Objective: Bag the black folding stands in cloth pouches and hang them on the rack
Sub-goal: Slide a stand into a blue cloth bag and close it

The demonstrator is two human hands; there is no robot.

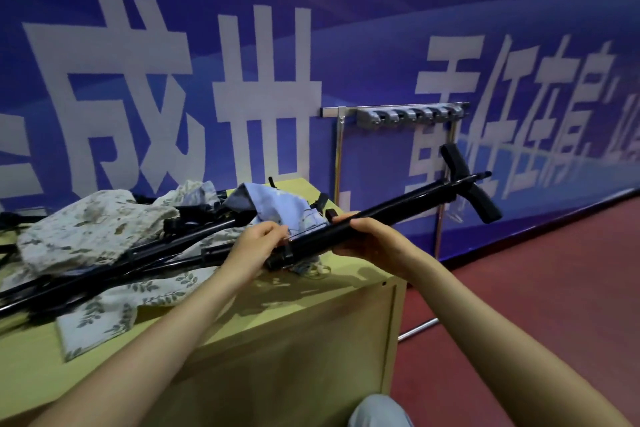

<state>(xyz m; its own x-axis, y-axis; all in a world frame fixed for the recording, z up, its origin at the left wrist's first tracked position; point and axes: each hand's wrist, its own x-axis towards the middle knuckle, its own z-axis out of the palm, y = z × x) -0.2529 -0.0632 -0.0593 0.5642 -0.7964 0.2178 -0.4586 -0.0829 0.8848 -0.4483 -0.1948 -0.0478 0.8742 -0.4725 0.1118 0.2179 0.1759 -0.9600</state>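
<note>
A black folding stand (408,203) slants up to the right above the wooden cabinet, its padded cross handle toward the rack. My right hand (369,236) grips its shaft near the middle. My left hand (258,243) pinches a thin cord at the stand's lower end, beside a pale blue cloth pouch (280,208). More black stands (145,253) lie across the cabinet top among leaf-print cloth pouches (90,229). The metal rack (412,114) with grey clips stands against the blue wall, nothing hanging on it.
The yellow-green wooden cabinet (277,340) fills the lower middle. A blue banner wall with large white characters runs behind. Dark red floor (536,288) spreads to the right, with a metal rack foot (417,329) on it. A knee in pale cloth (379,412) shows at the bottom.
</note>
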